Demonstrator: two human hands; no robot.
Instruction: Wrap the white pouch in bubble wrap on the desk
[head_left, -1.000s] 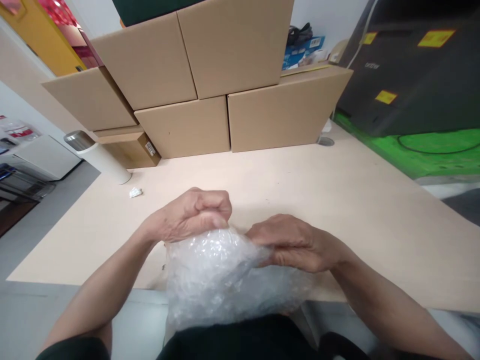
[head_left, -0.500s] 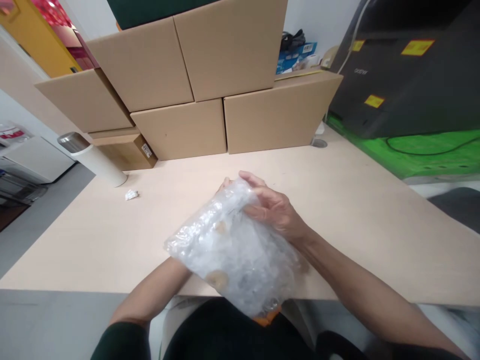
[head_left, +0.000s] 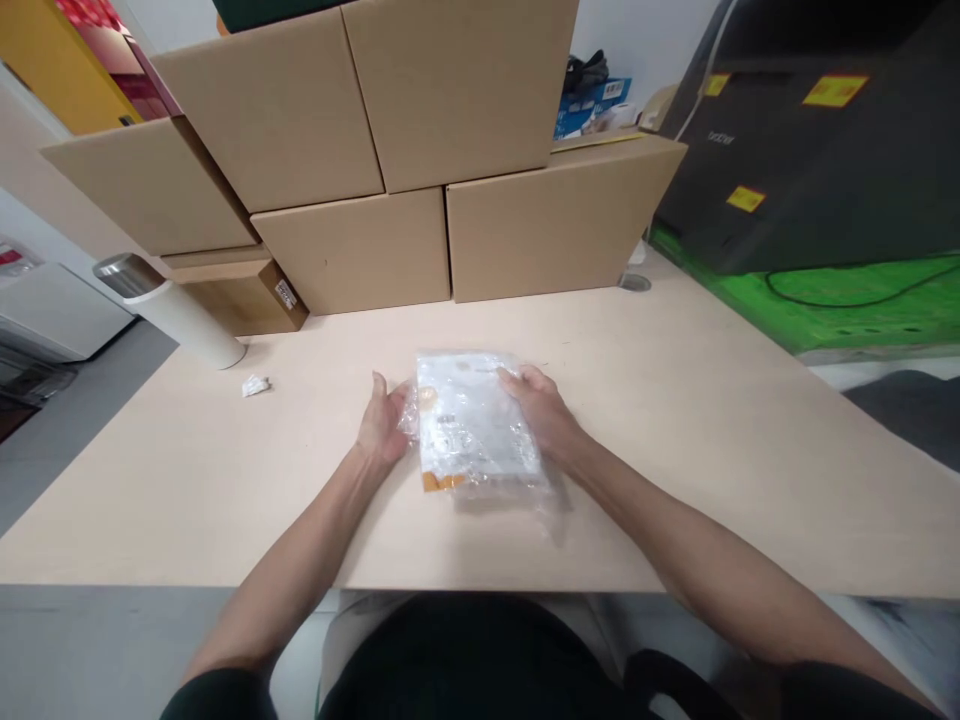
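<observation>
A flat white packet (head_left: 480, 415) in loose, shiny clear plastic is in the middle of the head view, over the table near its front edge. Round tan marks, small print and an orange corner show on its face. My right hand (head_left: 541, 405) grips its right side, thumb on top and the other fingers mostly hidden beneath. At the left side is my left hand (head_left: 384, 420), its thumb raised apart and its fingers reaching to the crinkled plastic edge. Those fingertips are partly covered by the plastic.
Stacked cardboard boxes (head_left: 352, 255) line the table's back edge. A white bottle with a metal cap (head_left: 187, 320) stands at the left, near a small crumpled white scrap (head_left: 256, 386). To the right, a dark machine cover (head_left: 795, 180) rests on a green surface (head_left: 840, 310).
The packet has gone from tilted up near my body to lying flatter, farther forward. My left hand, mostly hidden behind it before, now shows at its left side. My right hand has shifted to the right edge.
</observation>
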